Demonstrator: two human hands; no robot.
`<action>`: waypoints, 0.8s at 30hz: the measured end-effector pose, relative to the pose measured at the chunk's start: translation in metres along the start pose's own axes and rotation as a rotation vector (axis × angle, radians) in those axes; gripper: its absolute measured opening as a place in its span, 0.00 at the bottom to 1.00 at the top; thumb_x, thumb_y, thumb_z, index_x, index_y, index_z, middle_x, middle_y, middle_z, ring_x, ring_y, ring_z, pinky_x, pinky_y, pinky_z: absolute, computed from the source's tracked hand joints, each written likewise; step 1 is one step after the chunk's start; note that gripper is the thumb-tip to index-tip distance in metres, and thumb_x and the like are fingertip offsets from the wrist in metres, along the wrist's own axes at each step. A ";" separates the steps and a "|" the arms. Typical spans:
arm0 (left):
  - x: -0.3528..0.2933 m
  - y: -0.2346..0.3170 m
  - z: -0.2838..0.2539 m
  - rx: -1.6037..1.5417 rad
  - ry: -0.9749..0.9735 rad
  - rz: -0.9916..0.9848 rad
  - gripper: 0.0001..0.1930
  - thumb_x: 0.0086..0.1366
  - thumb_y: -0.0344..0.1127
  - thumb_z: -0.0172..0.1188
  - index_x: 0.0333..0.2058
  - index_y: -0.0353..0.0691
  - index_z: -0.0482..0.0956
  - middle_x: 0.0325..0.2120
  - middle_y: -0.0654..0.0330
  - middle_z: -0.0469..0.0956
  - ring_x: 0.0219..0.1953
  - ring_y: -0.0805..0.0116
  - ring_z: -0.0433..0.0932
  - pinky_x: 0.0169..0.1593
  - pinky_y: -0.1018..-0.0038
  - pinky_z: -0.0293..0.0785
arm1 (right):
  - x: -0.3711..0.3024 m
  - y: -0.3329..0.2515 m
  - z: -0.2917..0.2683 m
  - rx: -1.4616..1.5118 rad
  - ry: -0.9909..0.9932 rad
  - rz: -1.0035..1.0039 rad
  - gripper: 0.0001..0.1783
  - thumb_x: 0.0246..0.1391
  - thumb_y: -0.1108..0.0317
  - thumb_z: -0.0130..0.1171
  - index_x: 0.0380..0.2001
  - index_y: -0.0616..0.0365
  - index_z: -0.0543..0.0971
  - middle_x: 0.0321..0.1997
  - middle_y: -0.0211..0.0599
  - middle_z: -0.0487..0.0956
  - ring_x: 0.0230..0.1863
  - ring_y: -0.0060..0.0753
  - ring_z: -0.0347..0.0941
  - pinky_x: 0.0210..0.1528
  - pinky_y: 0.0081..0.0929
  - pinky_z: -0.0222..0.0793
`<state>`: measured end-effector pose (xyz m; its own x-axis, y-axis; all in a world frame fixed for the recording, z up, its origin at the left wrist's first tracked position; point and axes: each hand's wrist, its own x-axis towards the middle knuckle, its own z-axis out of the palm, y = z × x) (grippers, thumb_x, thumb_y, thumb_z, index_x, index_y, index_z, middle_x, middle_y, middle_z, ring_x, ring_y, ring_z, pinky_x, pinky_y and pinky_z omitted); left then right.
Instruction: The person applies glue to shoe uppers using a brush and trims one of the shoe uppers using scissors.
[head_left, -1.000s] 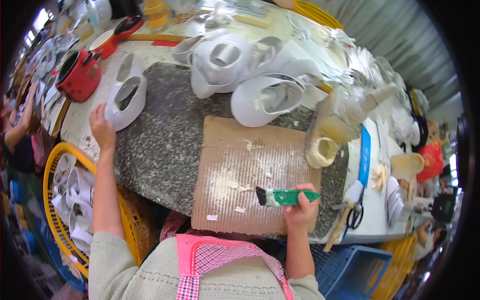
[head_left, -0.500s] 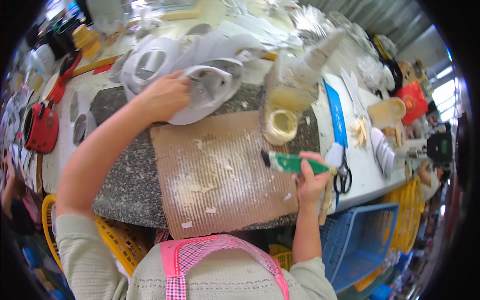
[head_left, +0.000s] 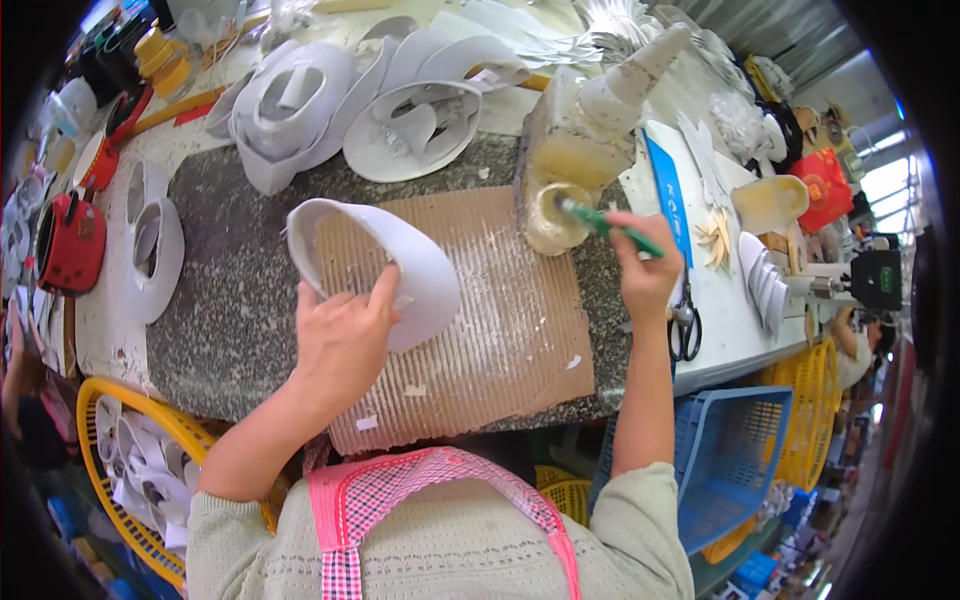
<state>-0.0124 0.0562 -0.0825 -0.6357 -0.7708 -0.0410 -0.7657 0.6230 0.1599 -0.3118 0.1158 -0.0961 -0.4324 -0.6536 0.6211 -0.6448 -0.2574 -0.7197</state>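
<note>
My left hand (head_left: 345,335) grips a white shoe upper (head_left: 425,275), a curved loop with a broad rounded side, and holds it tilted over the cardboard sheet (head_left: 490,330). In my right hand (head_left: 645,265) is a green-handled brush (head_left: 630,238). Its tip reaches into the round mouth of a crusted, yellowish glue pot (head_left: 552,238) at the cardboard's far right corner. Beyond the cardboard lies a pile of similar white uppers (head_left: 300,105), with one upper (head_left: 415,130) resting at its right.
The cardboard lies on a speckled stone slab (head_left: 225,270). Black-handled scissors (head_left: 685,330) and a blue strip (head_left: 663,190) lie on the right. Two white uppers (head_left: 160,255) are at the left. Below are a yellow basket (head_left: 95,440) of white pieces and a blue crate (head_left: 735,465).
My left hand has come back from the pile toward me, bringing a white shoe upper over the cardboard. My right hand has moved away from me, putting the brush tip into the glue pot.
</note>
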 end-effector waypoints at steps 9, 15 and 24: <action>0.017 -0.079 0.003 0.022 -0.090 0.559 0.15 0.46 0.38 0.62 0.36 0.46 0.75 0.27 0.65 0.76 0.35 0.67 0.76 0.58 0.50 0.52 | -0.039 -0.002 -0.040 0.331 -0.015 0.465 0.10 0.49 0.73 0.57 0.35 0.66 0.76 0.29 0.39 0.77 0.23 0.24 0.73 0.25 0.15 0.68; 0.010 -0.053 0.029 -0.010 -0.148 0.603 0.05 0.49 0.31 0.56 0.26 0.37 0.74 0.18 0.57 0.75 0.25 0.61 0.76 0.50 0.63 0.66 | -0.065 -0.047 0.055 0.504 -0.481 0.466 0.08 0.47 0.80 0.55 0.33 0.64 0.78 0.31 0.37 0.78 0.25 0.24 0.74 0.26 0.19 0.71; 0.029 -0.045 0.020 0.019 -0.492 0.393 0.06 0.50 0.32 0.57 0.26 0.37 0.78 0.23 0.52 0.77 0.28 0.55 0.77 0.32 0.65 0.71 | -0.078 -0.046 0.073 0.342 -0.648 0.047 0.10 0.43 0.81 0.56 0.33 0.63 0.79 0.28 0.37 0.78 0.23 0.23 0.72 0.26 0.17 0.67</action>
<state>0.0018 0.0086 -0.1106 -0.8369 -0.3349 -0.4329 -0.4643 0.8532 0.2377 -0.2022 0.1268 -0.1339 0.0728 -0.9319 0.3553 -0.3558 -0.3570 -0.8637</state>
